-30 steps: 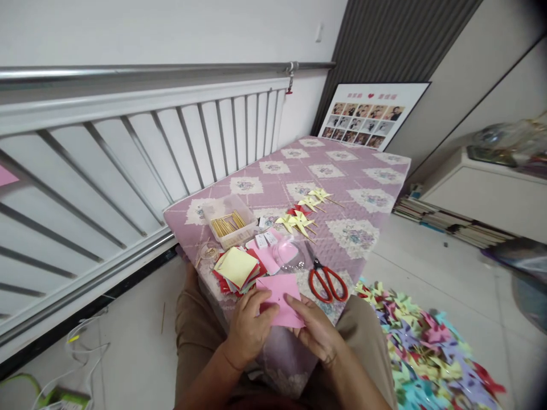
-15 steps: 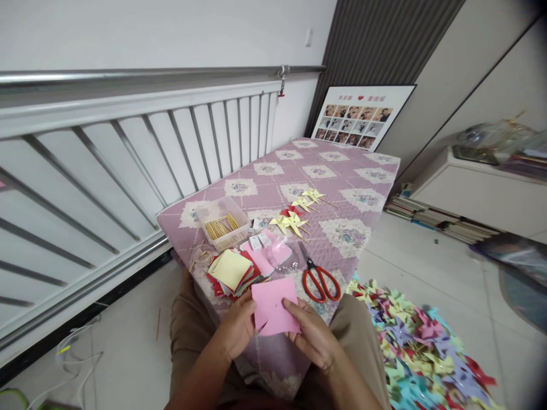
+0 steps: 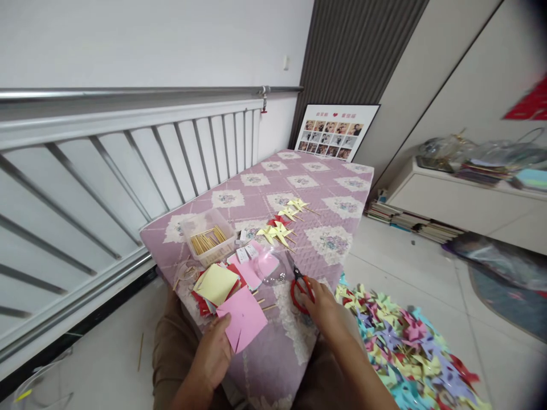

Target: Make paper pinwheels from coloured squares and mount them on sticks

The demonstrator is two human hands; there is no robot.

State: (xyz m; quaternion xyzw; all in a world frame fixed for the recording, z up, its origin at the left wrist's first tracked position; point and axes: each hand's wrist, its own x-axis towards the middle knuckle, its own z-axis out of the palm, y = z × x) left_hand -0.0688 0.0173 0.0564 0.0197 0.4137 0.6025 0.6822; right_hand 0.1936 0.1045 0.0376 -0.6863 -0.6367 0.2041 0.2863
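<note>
Scissors lie on the quilted table under the right hand, whose fingers curl onto the red handles; blades point away. The left hand pinches a pink paper square at its near corner. Paper stack and stick box sit left, clear of both.

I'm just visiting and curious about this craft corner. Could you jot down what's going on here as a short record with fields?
Left hand: left hand holds a pink paper square
Right hand: right hand on the red scissors
Surface: quilted purple mat
Nearby: paper stack, box of wooden sticks, yellow pinwheels
Floor: pile of colourful pinwheels
</note>
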